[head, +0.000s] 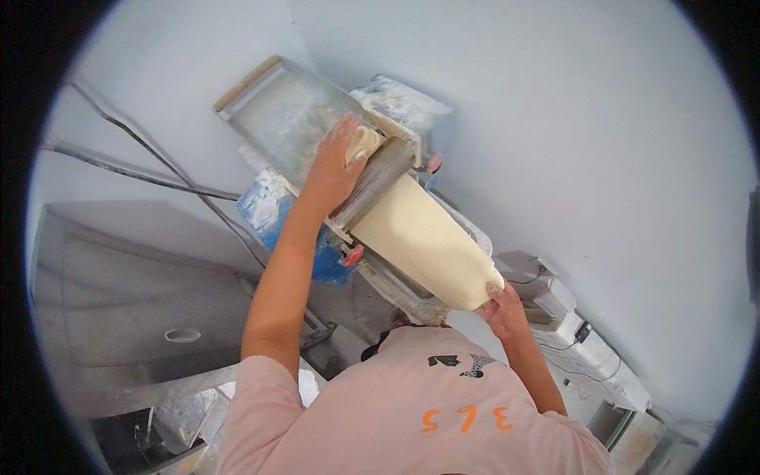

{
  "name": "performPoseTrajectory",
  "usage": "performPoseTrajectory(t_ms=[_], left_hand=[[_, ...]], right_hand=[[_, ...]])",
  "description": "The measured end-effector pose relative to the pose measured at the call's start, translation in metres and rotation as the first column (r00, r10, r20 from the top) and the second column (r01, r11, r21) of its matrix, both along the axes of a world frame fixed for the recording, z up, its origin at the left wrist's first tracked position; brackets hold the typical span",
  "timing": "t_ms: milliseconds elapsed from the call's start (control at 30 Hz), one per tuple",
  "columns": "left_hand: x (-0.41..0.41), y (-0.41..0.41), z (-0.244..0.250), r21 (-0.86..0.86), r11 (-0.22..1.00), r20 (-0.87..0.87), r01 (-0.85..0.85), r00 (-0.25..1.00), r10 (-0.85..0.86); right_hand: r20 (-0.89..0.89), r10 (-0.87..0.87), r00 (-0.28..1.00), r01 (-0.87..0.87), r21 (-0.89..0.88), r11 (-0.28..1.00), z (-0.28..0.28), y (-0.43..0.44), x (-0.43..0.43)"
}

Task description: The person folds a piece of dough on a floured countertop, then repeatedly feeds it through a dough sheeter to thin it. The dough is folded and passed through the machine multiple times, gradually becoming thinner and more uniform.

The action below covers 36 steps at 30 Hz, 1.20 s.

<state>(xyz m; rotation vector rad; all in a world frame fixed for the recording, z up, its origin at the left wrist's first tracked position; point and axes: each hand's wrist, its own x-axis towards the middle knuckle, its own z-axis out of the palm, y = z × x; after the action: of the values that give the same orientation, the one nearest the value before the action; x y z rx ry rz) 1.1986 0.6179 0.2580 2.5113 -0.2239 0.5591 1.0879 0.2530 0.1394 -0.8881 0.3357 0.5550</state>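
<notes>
A smooth, pale sheet of dough [424, 237] slopes down from the metal roller [383, 178] of a dough sheeter. At its lower end, my right hand [506, 312] grips the edge, thumb on top. Above the roller, on the feed side, my left hand [337, 163] holds a folded end of dough [363, 144] between thumb and fingers. Flour whitens my fingers. Behind that hand rises the sheeter's flour-dusted metal feed tray [279, 113]. Whether the folded end and the sheet are one piece is hidden by the roller.
Red knobs [352, 255] sit on the sheeter's sides, by its floury blue housing [261, 199]. A metal tray [409, 297] lies under the dough. Dark cables [142, 172] run along the left wall. A large metal cabinet [148, 297] stands left, a white appliance [599, 356] right.
</notes>
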Motion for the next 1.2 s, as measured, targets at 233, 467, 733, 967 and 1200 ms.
performPoseTrajectory(t_ms=[233,467,733,967,1200], left_hand=[[-0.081,-0.054,0.013,-0.494,0.621,-0.143,0.609,0.647,-0.749],[-0.163,-0.064,-0.156,-0.910,0.070,-0.316,-0.409,0.574,-0.756],[-0.124,-0.054,-0.231,-0.766,-0.542,-0.041,-0.346,0.867,-0.496],[-0.073,-0.058,-0.241,-0.582,-0.799,0.129,-0.153,0.953,-0.276],[-0.033,-0.041,-0.234,-0.586,-0.803,0.203,-0.108,0.940,-0.275]], right_hand=[[0.067,0.010,0.998,-0.001,-0.125,0.992,0.021,-0.021,-0.007],[0.095,-0.015,0.995,0.031,-0.179,0.983,0.056,-0.036,-0.013],[0.108,-0.052,0.993,0.075,-0.229,0.971,0.081,-0.045,-0.017],[0.120,-0.102,0.988,0.135,-0.308,0.942,0.092,-0.058,-0.026],[0.096,-0.158,0.983,0.182,-0.349,0.919,0.085,-0.079,-0.043]])
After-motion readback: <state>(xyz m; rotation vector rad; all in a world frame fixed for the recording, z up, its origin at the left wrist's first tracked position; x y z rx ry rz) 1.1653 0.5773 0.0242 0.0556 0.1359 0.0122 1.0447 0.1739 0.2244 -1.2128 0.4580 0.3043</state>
